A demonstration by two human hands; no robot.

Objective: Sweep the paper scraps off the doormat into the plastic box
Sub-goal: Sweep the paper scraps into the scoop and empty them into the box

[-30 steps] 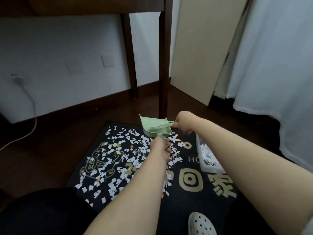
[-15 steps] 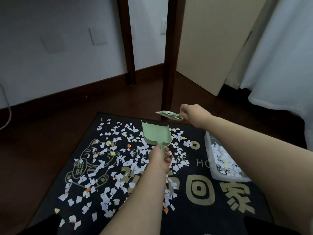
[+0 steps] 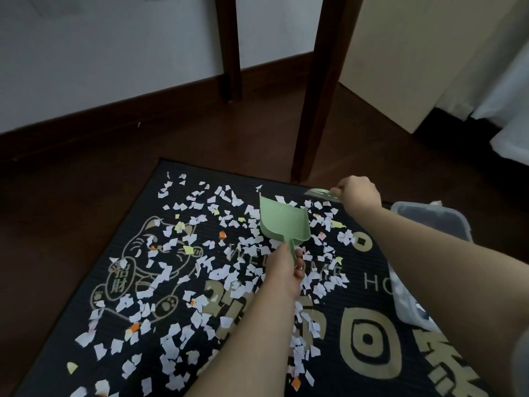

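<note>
A black doormat with gold print lies on the floor, strewn with several white, yellow and orange paper scraps. My left hand grips the handle of a green dustpan, whose scoop lies on the mat, mouth facing away from me. My right hand holds a small green brush just above the mat's far edge, to the right of the dustpan. A clear plastic box stands at the mat's right side, mostly hidden behind my right forearm.
Two dark wooden table legs stand beyond the mat, the nearer one just behind its far edge. A beige board leans at the back right beside a white curtain. Dark wood floor surrounds the mat.
The view has tilted down and moved closer. The brush has come apart from the dustpan and moved right with my right hand. The dustpan has lowered onto the mat.
</note>
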